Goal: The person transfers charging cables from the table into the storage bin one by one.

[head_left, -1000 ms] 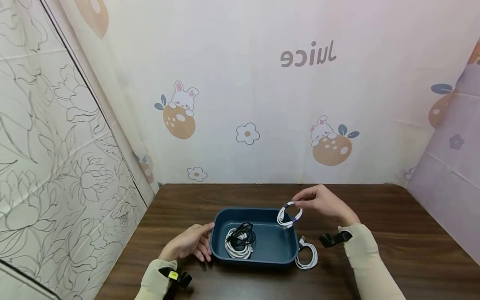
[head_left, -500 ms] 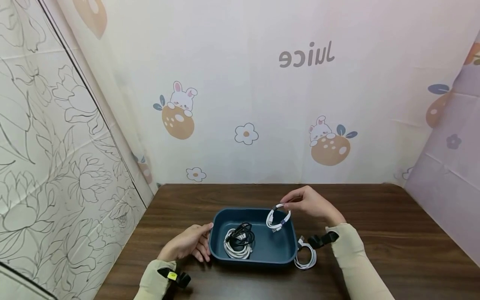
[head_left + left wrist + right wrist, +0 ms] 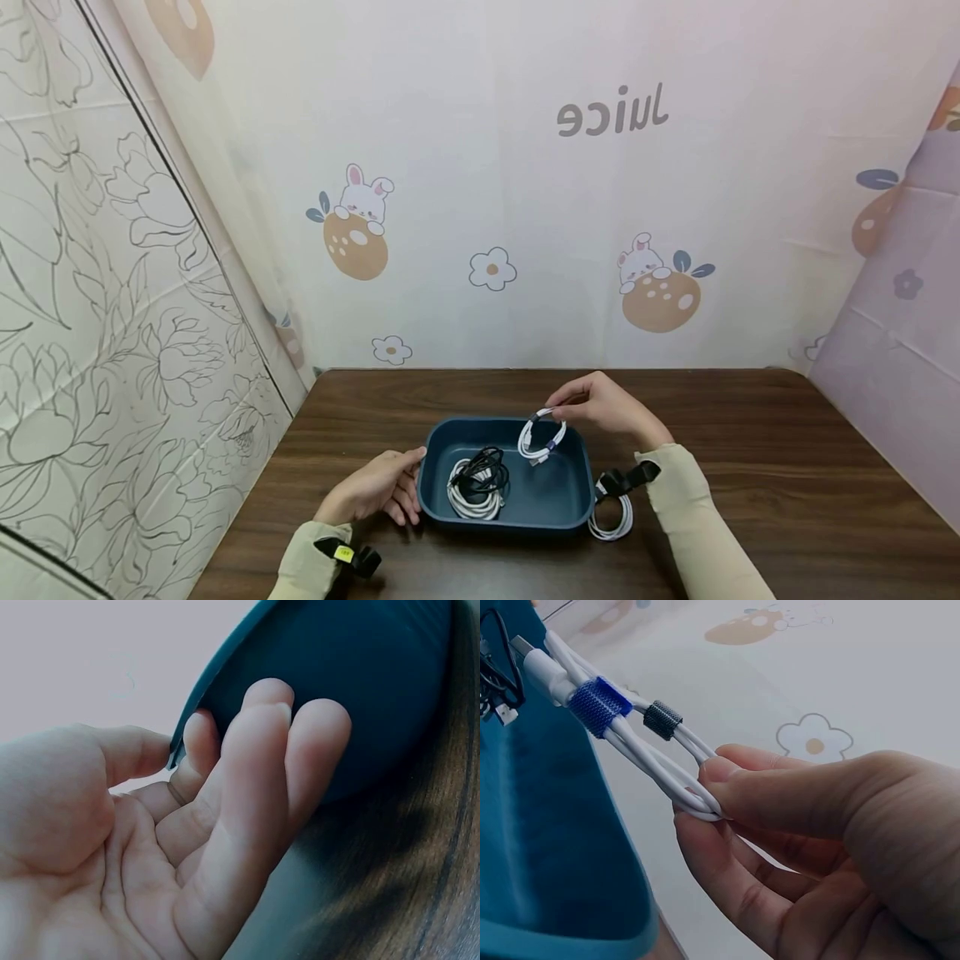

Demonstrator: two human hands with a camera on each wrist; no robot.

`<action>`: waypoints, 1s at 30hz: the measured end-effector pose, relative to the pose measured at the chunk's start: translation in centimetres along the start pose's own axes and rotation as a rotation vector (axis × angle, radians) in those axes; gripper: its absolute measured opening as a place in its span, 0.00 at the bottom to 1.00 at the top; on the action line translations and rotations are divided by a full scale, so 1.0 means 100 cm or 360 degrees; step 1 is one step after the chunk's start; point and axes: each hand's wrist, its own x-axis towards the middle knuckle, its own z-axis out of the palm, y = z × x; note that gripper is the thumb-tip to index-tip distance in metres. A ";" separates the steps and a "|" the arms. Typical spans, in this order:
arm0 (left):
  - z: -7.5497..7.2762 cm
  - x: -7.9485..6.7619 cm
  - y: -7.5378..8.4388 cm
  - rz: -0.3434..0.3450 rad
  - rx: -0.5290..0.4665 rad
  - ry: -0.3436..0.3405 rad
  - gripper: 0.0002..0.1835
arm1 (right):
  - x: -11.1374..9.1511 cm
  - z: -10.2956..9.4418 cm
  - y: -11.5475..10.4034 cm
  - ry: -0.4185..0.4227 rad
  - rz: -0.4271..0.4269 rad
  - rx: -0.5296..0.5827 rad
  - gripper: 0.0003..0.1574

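White cable coil (image 3: 635, 751) hangs from the right hand (image 3: 606, 408), pinched between thumb and fingers, over the blue tray (image 3: 543, 502).

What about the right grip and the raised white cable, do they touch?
Touching: the right wrist view shows the right grip pinching the white cable.

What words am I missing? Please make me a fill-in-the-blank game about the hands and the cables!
1. The right hand pinches a held cable whose colour is ____.
2. In the tray, a bundled cable coloured ____ lies over a white one.
3. The other hand, touching the tray, is the person's ____ one.
4. In the head view, another white cable lies near the tray's lower ____ corner.

Missing words: white; black; left; right.
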 end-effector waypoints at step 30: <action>-0.002 0.002 -0.002 -0.0020 -0.0007 0.0008 0.31 | 0.029 0.031 -0.003 -0.0110 -0.0150 0.0177 0.10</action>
